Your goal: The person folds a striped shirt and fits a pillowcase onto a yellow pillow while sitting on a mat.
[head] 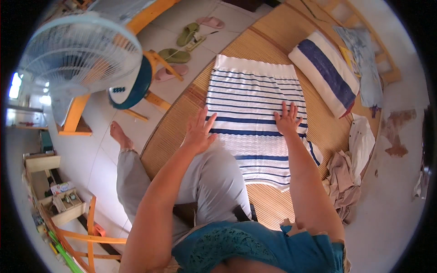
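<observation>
A white knit garment (256, 99) with navy stripes lies spread on a woven bamboo mat (181, 112). Its ribbed white band is at the far end, and a small striped piece sticks out at its right side. My left hand (199, 131) rests with fingers apart at the garment's left edge, close to my knee. On the right part of the fabric, near the wide navy stripes, my right hand (287, 117) lies palm down with fingers spread. Neither hand grips anything. My grey trouser leg (218, 170) hides the garment's lower left corner.
A folded white and navy blanket (326, 73) lies beyond the garment at right. Crumpled clothes (344, 174) sit near the wall, with a light blue cloth (363, 65) further back. A fan (82, 54) stands at left. Slippers (174, 55) lie on the tiles; a wooden chair (91, 235) is lower left.
</observation>
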`<state>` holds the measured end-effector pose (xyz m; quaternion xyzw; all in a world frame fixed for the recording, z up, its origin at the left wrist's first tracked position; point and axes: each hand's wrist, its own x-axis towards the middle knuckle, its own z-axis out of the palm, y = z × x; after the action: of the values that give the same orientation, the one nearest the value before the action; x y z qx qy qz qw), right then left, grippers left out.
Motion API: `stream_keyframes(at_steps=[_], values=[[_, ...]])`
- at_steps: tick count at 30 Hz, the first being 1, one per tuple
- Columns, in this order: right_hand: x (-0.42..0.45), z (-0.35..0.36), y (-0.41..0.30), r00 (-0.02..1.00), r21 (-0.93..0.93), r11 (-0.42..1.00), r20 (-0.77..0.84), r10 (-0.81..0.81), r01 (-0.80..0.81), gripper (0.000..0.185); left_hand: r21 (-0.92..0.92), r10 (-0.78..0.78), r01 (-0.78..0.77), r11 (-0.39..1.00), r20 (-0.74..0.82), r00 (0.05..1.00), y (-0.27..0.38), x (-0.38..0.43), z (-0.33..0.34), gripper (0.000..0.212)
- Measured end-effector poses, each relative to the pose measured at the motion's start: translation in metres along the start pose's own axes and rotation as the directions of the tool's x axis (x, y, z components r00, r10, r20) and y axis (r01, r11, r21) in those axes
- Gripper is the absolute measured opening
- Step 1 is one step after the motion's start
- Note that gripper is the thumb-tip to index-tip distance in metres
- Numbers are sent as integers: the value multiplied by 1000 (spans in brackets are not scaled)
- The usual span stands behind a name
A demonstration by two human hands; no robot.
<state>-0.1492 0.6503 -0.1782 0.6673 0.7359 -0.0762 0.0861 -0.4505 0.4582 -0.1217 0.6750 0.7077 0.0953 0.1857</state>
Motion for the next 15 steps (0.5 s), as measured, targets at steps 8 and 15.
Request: stream_keyframes(at_steps=[8, 15], values=[[-62, -28, -43, 932, -155, 954, -222, -287, 257, 62, -301, -615, 548, 781, -219, 757, -61, -144, 27, 54], [-276, 42, -27, 903, 163, 895, -189, -385, 415, 59, -238, -739, 712, 661, -41, 672, -63, -145, 33, 41]])
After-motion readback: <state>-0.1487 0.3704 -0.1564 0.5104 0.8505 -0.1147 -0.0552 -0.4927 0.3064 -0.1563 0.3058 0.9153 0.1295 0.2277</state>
